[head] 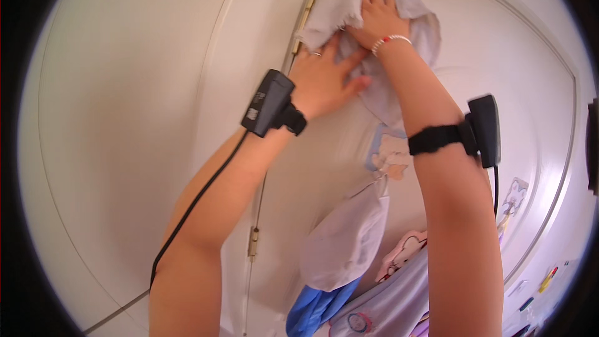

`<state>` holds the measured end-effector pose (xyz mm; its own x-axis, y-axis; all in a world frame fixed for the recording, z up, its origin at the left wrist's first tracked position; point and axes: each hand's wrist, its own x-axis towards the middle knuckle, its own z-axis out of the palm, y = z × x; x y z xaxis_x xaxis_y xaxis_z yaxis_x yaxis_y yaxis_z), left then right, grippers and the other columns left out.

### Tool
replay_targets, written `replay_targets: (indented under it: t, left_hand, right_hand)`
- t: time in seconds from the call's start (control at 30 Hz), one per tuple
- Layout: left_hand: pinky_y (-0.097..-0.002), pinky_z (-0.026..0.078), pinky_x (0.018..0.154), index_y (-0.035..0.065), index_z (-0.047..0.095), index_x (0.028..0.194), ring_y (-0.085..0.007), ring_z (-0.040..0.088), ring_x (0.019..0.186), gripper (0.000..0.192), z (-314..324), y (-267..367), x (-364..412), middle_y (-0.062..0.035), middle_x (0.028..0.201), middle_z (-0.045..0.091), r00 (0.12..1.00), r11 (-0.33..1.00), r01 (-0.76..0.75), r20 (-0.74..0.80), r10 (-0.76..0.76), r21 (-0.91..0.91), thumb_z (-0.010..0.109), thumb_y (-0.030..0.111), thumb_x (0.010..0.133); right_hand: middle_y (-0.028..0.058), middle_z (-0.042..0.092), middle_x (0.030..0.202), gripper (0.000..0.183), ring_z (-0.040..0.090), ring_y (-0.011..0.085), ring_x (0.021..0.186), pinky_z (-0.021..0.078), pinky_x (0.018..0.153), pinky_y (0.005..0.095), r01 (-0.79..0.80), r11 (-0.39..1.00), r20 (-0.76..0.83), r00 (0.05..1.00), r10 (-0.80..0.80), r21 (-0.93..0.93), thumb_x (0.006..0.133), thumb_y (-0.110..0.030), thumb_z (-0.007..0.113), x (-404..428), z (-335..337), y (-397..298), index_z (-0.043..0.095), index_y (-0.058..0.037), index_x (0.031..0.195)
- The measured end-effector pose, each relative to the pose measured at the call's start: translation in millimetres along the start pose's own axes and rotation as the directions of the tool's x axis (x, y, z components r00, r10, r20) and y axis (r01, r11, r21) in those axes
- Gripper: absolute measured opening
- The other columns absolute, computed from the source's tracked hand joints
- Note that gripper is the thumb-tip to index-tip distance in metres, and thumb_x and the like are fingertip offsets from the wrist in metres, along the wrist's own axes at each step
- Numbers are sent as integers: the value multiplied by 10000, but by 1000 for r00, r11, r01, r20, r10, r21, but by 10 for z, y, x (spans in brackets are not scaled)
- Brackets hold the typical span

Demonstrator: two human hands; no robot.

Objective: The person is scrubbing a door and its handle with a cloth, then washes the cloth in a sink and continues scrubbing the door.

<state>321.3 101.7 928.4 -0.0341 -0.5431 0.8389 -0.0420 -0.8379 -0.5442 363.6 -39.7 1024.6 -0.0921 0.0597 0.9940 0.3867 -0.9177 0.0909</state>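
A pale grey cloth [423,32] with a frayed edge lies against a white door [491,56], high up near its hinge side. My right hand [381,18] presses flat on the cloth with its fingers spread. Just below and to the left, my left hand [327,72] has its fingers spread, some of them touching the cloth's lower left part, beside the upper brass hinge [304,23]. Whether its fingertips press cloth or bare door is partly hidden. Each forearm wears a black strapped device with a cable.
Below my hands, a light cloth bag [346,238] hangs from a cartoon hook [390,152]. Under it show blue fabric [318,309] and a greyish-purple cloth [388,299] near a pink cartoon piece [402,255]. A lower hinge [253,243] joins the door edge. Small items are at lower right.
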Motion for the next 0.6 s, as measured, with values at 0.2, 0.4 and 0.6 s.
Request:
replay_targets:
  t: [0.2, 0.4, 0.6]
  left_hand:
    - [-518, 411, 961, 222, 476, 1416, -452, 436, 1277, 568, -116, 1506, 191, -306, 1475, 306, 984, 999, 15, 177, -6, -51, 527, 500, 923]
    - [-499, 476, 828, 142, 461, 1394, -427, 522, 1146, 709, -41, 3807, -217, -294, 1436, 346, 886, 927, 282, 436, -154, -247, 677, 473, 805]
    - [-378, 527, 626, 106, 472, 1390, -313, 582, 1067, 766, -597, 3024, -1393, -241, 1328, 488, 735, 861, 398, 671, -94, -316, 630, 575, 805]
  right_hand:
    - [65, 130, 1619, 770, 233, 465, 1411, 343, 1053, 626, 120, 992, 14, 993, -120, 46, 841, -610, 557, -659, -630, 1018, 350, -246, 1487]
    - [195, 111, 1599, 791, 227, 489, 1401, 299, 1121, 544, 440, 835, 204, 831, -518, 330, 877, -584, 545, -2211, -1095, 2403, 359, -102, 1476]
    - [121, -67, 1621, 859, 145, 419, 1457, 297, 1052, 688, 473, 757, 741, 275, -613, 451, 848, -486, 638, -2117, -1337, 1008, 240, -160, 1536]
